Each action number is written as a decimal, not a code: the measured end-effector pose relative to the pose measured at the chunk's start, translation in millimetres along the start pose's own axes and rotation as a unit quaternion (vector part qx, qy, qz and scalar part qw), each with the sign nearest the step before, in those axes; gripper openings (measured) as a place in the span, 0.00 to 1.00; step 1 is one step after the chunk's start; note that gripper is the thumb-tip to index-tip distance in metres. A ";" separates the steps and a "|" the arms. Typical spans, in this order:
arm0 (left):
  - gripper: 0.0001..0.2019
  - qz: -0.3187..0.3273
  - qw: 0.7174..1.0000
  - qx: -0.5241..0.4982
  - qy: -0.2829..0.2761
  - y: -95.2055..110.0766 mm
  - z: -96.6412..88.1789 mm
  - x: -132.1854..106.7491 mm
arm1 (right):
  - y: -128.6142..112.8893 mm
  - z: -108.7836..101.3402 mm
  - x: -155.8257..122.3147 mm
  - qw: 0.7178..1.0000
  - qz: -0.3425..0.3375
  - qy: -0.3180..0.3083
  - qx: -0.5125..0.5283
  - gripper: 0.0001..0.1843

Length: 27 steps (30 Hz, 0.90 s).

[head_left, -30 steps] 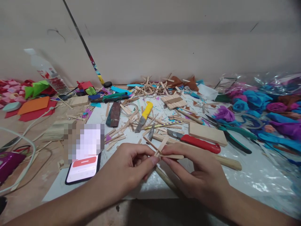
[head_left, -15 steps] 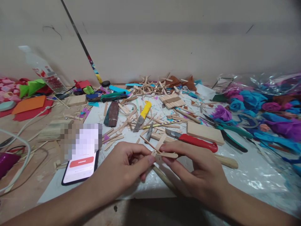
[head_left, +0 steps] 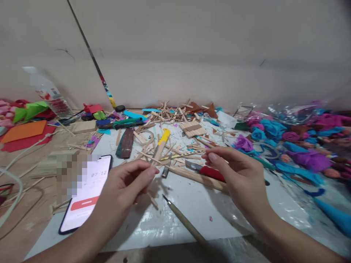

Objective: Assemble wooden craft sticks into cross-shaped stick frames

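Note:
My left hand [head_left: 134, 182] pinches thin wooden craft sticks [head_left: 158, 150] joined at an angle. One points up and away past the fingertips, and a short piece hangs below the thumb. Apart from it to the right, my right hand [head_left: 238, 177] has its thumb and fingers curled together; whatever lies between them, if anything, is too small to make out. Between and below the hands lies a carving tool [head_left: 186, 221] with a wooden handle, its dark tip toward the left hand. A red-handled knife [head_left: 210, 172] and a wooden rod [head_left: 197, 177] lie behind, partly covered by the right hand.
A lit phone [head_left: 90, 190] lies left of my left forearm. Further back are a yellow cutter [head_left: 163, 137], a craft-stick bundle [head_left: 192, 128] and a pile of loose sticks [head_left: 172, 114]. Crepe-paper flowers [head_left: 304, 157] crowd the right; a plastic bottle [head_left: 52, 95] leans at the back left.
My hands have moved apart: the left went left with the sticks, the right went right and off them. The carving tool's tip now shows between them. The view has tilted up slightly.

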<state>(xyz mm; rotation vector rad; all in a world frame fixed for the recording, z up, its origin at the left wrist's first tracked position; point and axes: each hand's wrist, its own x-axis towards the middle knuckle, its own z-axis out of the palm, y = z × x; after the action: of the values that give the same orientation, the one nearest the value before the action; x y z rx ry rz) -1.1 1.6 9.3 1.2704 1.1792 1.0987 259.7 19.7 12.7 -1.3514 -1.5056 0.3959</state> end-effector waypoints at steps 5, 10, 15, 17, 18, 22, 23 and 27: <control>0.13 0.004 0.996 -0.043 0.081 -6.7 -6.1 -1.0 | 14.0 -41.6 48.1 0.984 -0.015 -0.078 -0.160 0.12; 0.16 -0.006 0.995 -0.059 0.078 -5.9 -10.2 -1.3 | 50.8 -102.0 67.3 0.908 0.033 -0.244 -0.338 0.15; 0.16 -0.003 0.997 -0.054 0.054 0.0 -4.8 -2.9 | 76.5 -131.2 53.8 0.853 0.058 -0.313 -0.413 0.20; 0.17 -0.001 0.998 -0.048 0.051 0.9 -3.1 -2.7 | 78.9 -136.5 50.7 0.842 0.066 -0.316 -0.432 0.21; 0.17 -0.002 0.998 -0.046 0.050 0.9 -2.6 -2.5 | 79.5 -138.6 50.1 0.838 0.070 -0.317 -0.439 0.21; 0.17 0.007 0.999 -0.044 0.031 0.0 -1.4 -2.0 | 83.1 -143.2 51.2 0.830 0.087 -0.314 -0.453 0.21; 0.17 0.010 0.999 -0.042 0.026 -0.1 -1.1 -1.9 | 85.0 -143.3 51.7 0.828 0.092 -0.313 -0.455 0.21; 0.18 0.008 1.000 -0.028 0.005 1.2 1.3 -1.3 | 95.3 -137.4 51.2 0.823 0.107 -0.293 -0.474 0.19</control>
<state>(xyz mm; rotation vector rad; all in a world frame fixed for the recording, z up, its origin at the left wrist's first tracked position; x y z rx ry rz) 0.1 0.2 10.5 1.2334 1.1403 1.1436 432.9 43.3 18.7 -2.3457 -2.2134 0.1879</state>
